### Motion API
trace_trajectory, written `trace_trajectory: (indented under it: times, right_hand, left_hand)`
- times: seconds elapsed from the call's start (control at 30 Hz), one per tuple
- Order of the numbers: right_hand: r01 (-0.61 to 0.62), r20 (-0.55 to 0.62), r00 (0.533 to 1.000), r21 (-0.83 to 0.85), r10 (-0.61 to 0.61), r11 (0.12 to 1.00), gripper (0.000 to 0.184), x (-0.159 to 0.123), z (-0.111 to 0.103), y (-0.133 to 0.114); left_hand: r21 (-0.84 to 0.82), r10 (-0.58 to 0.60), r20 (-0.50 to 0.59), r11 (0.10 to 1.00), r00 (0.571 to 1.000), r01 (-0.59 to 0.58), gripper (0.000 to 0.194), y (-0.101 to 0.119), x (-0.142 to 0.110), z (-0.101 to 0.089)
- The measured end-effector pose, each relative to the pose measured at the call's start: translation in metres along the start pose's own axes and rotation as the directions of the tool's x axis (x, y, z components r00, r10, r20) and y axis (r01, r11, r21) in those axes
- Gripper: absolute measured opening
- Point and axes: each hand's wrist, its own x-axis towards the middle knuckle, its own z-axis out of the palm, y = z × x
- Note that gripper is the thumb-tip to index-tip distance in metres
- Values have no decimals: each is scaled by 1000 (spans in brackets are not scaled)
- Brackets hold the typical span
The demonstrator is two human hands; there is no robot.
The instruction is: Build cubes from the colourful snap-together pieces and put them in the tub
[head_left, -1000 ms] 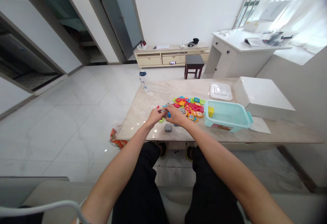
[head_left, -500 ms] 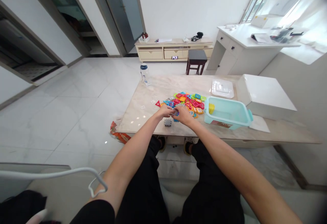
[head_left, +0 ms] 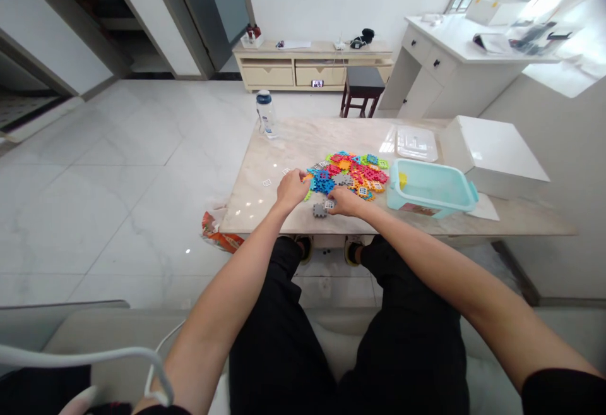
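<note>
A pile of coloured plastic puzzle pieces (head_left: pixel 353 174) lies on the marble table (head_left: pixel 293 150). My left hand (head_left: pixel 292 188) rests at the pile's left edge, its fingers curled over small pieces that I cannot make out. My right hand (head_left: pixel 344 202) lies flat-ish just in front of the pile, its fingertips pinching a small grey-white piece (head_left: pixel 328 204). A grey assembled piece (head_left: pixel 319 211) sits on the table right beside those fingertips, near the front edge.
A teal plastic bin (head_left: pixel 430 189) stands right of the pile, with a clear lid (head_left: pixel 416 143) behind it and a white box (head_left: pixel 497 155) further right. A water bottle (head_left: pixel 266 114) stands at the table's far left corner. A snack wrapper (head_left: pixel 215 236) lies on the floor.
My hands have separated: the left has gone to the pile's left edge, the right has come down beside the grey piece. The camera has tilted down and closer.
</note>
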Motion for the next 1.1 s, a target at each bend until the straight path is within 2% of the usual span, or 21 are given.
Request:
trace_trajectory:
  times: [0.17, 0.4, 0.67, 0.73, 0.83, 0.9, 1.0, 1.1]
  right_hand:
    - [63, 50, 997, -29, -61, 998, 27, 5, 0, -12]
    - [66, 107, 993, -89, -56, 994, 36, 9, -1, -25]
    - [56, 71, 996, -21, -55, 998, 28, 8, 2, -32]
    - [60, 61, 996, -11, -59, 998, 35, 9, 2, -31]
    - [25, 12, 1000, -17, -25, 1000, 47, 11, -7, -21]
    - [-47, -72, 996, -2, 46, 999, 42, 12, -16, -7]
    - [-206, -216, 955, 17, 205, 978, 35, 14, -28, 21]
    - [-282, -231, 934, -10, 273, 959, 41, 15, -29, 47]
  left_hand:
    - [-16, -26, 19, 1000, 999, 26, 18, -14, -3, -8]
    - [-31, -49, 53, 998, 997, 51, 14, -19, -1, -10]
    - [-68, -32, 50, 997, 998, 36, 12, -28, 4, -3]
    - [-75, -36, 49, 996, 998, 39, 12, -29, 4, -2]
    - [-79, -36, 56, 996, 998, 41, 13, -30, 5, -2]
    - [-77, -27, 62, 996, 998, 32, 15, -29, 6, -3]
    - [-68, -6, 65, 998, 998, 10, 17, -28, 7, -3]
    - [-70, 18, 80, 997, 997, -13, 16, -28, 7, -1]
